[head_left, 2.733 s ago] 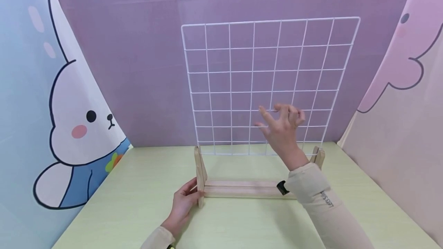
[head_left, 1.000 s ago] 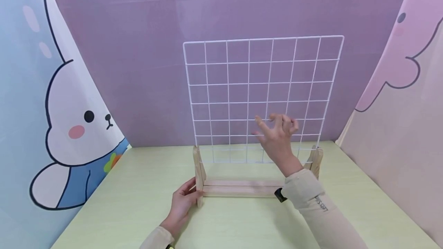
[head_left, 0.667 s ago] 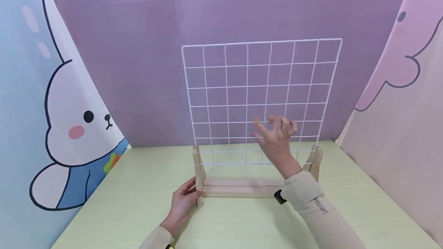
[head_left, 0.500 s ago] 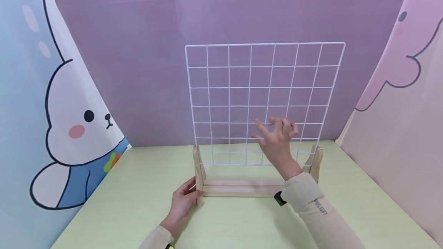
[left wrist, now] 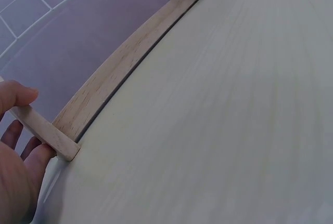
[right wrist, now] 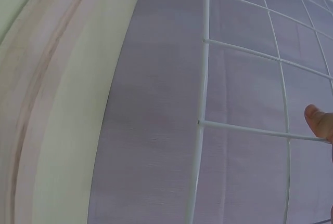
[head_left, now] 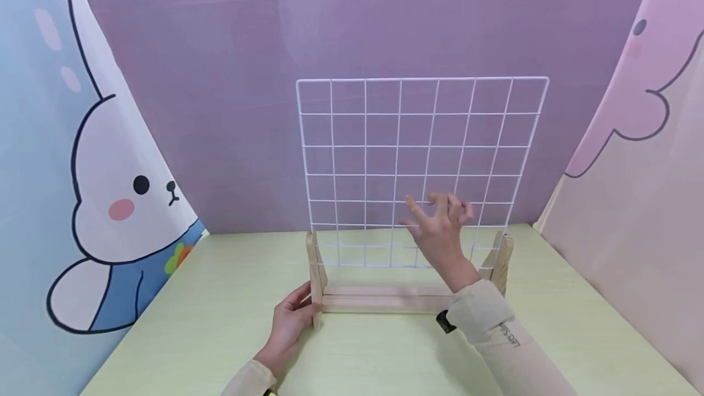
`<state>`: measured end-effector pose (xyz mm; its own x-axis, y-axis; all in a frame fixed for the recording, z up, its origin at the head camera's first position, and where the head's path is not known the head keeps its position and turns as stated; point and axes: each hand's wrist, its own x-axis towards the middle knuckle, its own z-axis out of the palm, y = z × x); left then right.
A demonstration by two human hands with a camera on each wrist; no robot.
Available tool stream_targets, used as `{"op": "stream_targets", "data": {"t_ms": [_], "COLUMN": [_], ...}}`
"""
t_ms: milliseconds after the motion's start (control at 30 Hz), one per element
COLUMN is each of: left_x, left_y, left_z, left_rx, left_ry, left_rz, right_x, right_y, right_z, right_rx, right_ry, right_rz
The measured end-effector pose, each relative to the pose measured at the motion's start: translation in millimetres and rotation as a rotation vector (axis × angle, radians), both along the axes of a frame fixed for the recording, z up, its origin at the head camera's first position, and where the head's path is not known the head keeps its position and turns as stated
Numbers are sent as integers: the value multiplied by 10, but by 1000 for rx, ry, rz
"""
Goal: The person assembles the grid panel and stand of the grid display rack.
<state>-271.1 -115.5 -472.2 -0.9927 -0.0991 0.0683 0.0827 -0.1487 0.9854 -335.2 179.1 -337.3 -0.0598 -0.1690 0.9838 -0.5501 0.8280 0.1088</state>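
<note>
A white wire grid panel (head_left: 397, 146) stands nearly upright between the side posts of a light wooden stand (head_left: 379, 303) in the head view. My right hand (head_left: 440, 234) grips the panel's lower right part, with fingers curled at its wires. In the right wrist view one fingertip (right wrist: 315, 117) shows beside a wire; most of that hand is out of frame. My left hand (head_left: 290, 318) holds the left wooden post (head_left: 317, 267) near its foot, thumb in front. The left wrist view shows this post (left wrist: 47, 133) between thumb and fingers. My right forearm partly covers the right post (head_left: 501, 264).
The stand rests on a pale green-yellow tabletop (head_left: 220, 298). Behind it hangs a purple backdrop (head_left: 231, 109). Cartoon-printed side panels border the table, with a white rabbit (head_left: 126, 200) on the left and a pink figure (head_left: 632, 102) on the right.
The grid panel has moved down between the posts, and my right hand has come down with it. Its top edge, tilted earlier, is now about level. My left hand stays at the left post.
</note>
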Motion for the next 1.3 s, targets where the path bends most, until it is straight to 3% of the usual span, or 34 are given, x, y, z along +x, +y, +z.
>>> {"op": "stream_targets", "data": {"t_ms": [433, 967, 1300], "left_x": [-11, -1, -5], "left_y": [3, 10, 11], "left_z": [-1, 7, -3], "left_rx": [-4, -6, -7], "left_ry": [-5, -9, -12], "left_rz": [6, 9, 12], "right_x": [-16, 20, 24], "right_y": [1, 18, 40], "right_z": [-124, -292, -352], "right_rx": [27, 81, 93], "right_ry": [54, 22, -11], "right_rz": [16, -26, -12]}}
